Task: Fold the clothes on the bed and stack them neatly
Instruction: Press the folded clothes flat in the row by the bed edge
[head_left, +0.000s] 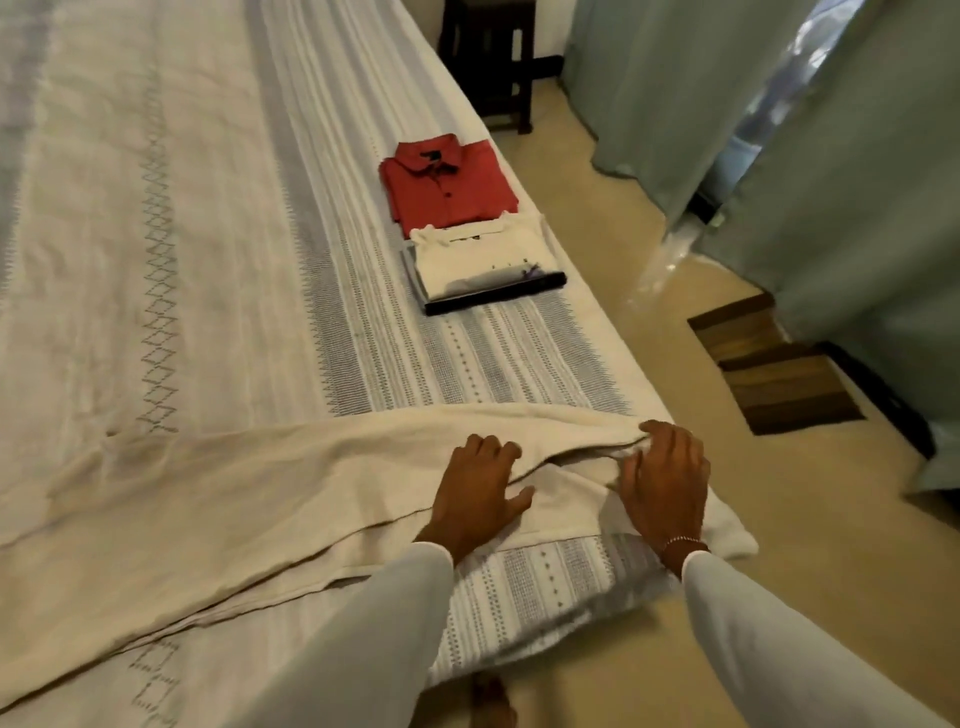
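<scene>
Near the bed's (156, 260) right edge, closest to the person, a cream cloth (234, 493) lies spread across it. The left hand (475, 493) rests flat on the cloth with fingers relaxed; the right hand (665, 480) curls over a raised fold and pinches it. Farther along the same edge sits a folded white shirt (480, 260), then a folded red shirt (447, 182) touching it

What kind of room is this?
Most likely a bedroom in a home: a wide bed with a patterned cover, folded shirts on it, and long curtains down to the floor.
</scene>
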